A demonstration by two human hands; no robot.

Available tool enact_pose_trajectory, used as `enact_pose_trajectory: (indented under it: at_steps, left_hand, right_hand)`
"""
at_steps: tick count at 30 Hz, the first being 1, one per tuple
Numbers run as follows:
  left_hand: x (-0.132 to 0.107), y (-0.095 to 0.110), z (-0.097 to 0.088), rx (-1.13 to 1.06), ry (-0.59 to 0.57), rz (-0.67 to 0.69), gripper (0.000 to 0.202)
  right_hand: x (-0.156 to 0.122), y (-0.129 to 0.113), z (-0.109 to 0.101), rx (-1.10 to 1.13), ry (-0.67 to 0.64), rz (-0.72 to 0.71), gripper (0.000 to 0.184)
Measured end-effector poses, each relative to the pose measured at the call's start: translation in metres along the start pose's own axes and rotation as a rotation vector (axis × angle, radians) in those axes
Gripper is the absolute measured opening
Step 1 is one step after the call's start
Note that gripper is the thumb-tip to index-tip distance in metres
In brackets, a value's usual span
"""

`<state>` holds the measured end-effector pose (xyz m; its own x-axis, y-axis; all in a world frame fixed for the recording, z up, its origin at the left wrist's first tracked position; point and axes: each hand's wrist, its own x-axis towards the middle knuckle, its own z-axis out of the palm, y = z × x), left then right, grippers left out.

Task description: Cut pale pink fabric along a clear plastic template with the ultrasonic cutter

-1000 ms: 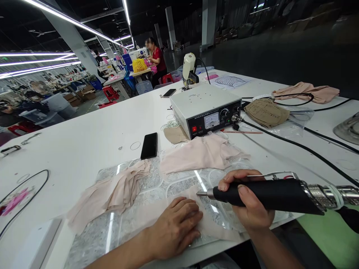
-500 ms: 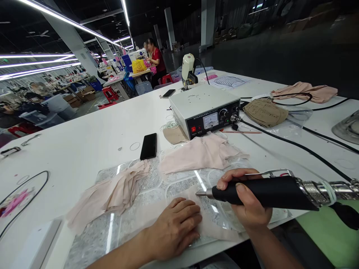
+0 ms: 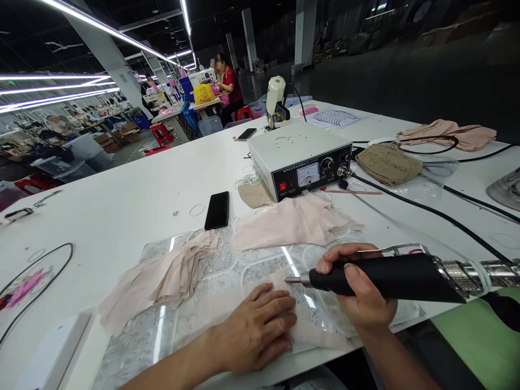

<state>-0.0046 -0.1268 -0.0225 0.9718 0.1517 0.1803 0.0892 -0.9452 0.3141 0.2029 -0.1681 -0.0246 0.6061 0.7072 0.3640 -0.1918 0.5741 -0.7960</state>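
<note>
My left hand (image 3: 262, 327) lies flat, palm down, on a thin pale pink fabric piece (image 3: 312, 330), with its fingers loosely side by side. The fabric rests on a clear sheet with a grey speckled surface (image 3: 134, 336). In my right hand (image 3: 363, 298) is a black ultrasonic handpiece (image 3: 390, 276) with a metal tip. It points left, and the tip is at the fabric's upper edge, just beyond my left fingertips; whether it touches cannot be made out. A fanned stack of pink fabric pieces (image 3: 179, 271) lies to the left, and another fabric pile (image 3: 284, 222) lies beyond the tip.
A control box (image 3: 300, 157) with a dial meter stands behind the fabric, its black cable (image 3: 439, 216) running right. A phone (image 3: 217, 210), brown fabric pieces (image 3: 388, 162) and a white box (image 3: 57, 352) lie on the table. A person in red (image 3: 231, 81) sits at a distant sewing machine.
The view has shifted slightly. Both hands, the handpiece and the fabric stay in nearly the same place.
</note>
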Motion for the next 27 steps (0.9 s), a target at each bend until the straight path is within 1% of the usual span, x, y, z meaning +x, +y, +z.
enact_pose_trajectory:
  at_steps: [9,16,19,27]
  left_hand:
    - [-0.001,0.0,0.001,0.004,-0.006,0.005,0.032]
    - [-0.003,0.001,0.003,-0.002,0.014,0.004,0.033]
    - [-0.002,0.0,0.003,-0.005,0.016,0.01,0.034]
    - [-0.002,0.0,0.006,-0.012,0.026,0.002,0.034]
  right_hand:
    - [-0.001,0.0,-0.001,0.014,-0.007,0.014,0.008]
    - [-0.013,-0.021,-0.018,-0.001,-0.021,0.093,0.009]
    - [-0.019,-0.028,-0.021,-0.026,-0.034,0.107,0.009]
    - [-0.023,-0.029,-0.018,-0.046,-0.089,0.076,0.008]
